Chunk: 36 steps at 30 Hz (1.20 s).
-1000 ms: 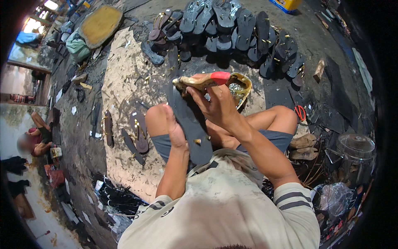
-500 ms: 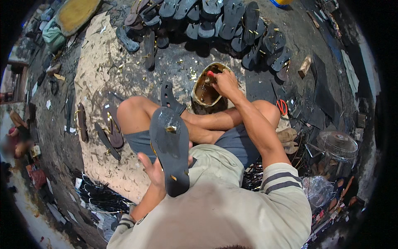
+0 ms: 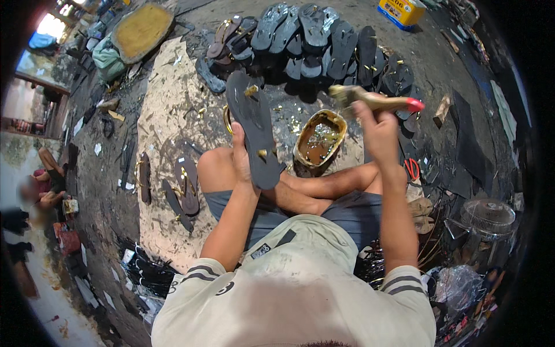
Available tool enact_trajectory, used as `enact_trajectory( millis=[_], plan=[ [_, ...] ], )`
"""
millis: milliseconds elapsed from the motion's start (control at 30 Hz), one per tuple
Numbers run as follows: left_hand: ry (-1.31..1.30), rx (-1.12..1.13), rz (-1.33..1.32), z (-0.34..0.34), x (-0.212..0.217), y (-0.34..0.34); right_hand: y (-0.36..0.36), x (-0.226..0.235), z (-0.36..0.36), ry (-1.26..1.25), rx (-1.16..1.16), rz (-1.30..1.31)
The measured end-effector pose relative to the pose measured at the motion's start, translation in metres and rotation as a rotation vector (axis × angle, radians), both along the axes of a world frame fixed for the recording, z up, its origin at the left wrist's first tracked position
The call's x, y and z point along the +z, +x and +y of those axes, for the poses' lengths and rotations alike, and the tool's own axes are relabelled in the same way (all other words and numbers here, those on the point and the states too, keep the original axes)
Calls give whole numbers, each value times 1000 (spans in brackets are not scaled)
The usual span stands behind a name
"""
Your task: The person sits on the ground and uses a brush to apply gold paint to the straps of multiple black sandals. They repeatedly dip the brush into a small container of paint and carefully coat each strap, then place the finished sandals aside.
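My left hand (image 3: 243,157) grips a dark sandal (image 3: 258,124) along its left edge. The sandal is raised with its sole facing me, and gold-coloured strap ends stick out of the sole. My right hand (image 3: 380,136) is closed round the wooden handle of a brush (image 3: 381,102). The handle ends in red, and the bristle end is blurred by motion. Below the brush, between the two hands, stands an open tub (image 3: 299,151) with a coated rim and brown, wet-looking glue-like stuff inside.
Many dark sandals (image 3: 341,52) lie heaped beyond the tub. Several more rest on the stained cardboard (image 3: 162,110) at left. Red-handled scissors (image 3: 411,169) and a fan (image 3: 489,218) are at right; a yellow-and-blue can (image 3: 401,13) stands far back. Another person (image 3: 49,185) sits at the left edge.
My right hand has lifted the brush out of the tub and swung it up to the right. The sandal has moved away from my chest with my left hand.
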<state>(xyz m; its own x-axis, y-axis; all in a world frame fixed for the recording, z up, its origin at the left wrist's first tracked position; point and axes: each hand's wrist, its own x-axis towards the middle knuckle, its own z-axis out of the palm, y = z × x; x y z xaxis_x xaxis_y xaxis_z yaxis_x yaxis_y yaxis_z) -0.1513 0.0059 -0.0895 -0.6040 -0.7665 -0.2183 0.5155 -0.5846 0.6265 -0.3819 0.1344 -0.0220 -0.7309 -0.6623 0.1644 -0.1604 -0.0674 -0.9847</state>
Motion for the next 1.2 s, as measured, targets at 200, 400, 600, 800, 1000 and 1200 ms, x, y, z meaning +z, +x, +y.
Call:
enact_trajectory(
  millis=[200, 400, 600, 800, 1000, 1200],
  plan=[
    [-32, 58, 180, 9, 45, -39, 103, -28, -28, -7, 147, 154],
    [-16, -129, 397, -18, 43, -21, 125, -16, -4, -323, 455, 425],
    [143, -13, 368, 22, 30, -29, 85, 7, -55, -324, 435, 653],
    [153, 6, 201, 21, 37, -23, 68, 25, -60, -283, 462, 620],
    [38, 5, 269, -5, 50, -18, 91, -20, -36, -332, 449, 534],
    [184, -70, 177, -7, 25, -18, 103, -31, -34, -163, 385, 444]
  ],
)
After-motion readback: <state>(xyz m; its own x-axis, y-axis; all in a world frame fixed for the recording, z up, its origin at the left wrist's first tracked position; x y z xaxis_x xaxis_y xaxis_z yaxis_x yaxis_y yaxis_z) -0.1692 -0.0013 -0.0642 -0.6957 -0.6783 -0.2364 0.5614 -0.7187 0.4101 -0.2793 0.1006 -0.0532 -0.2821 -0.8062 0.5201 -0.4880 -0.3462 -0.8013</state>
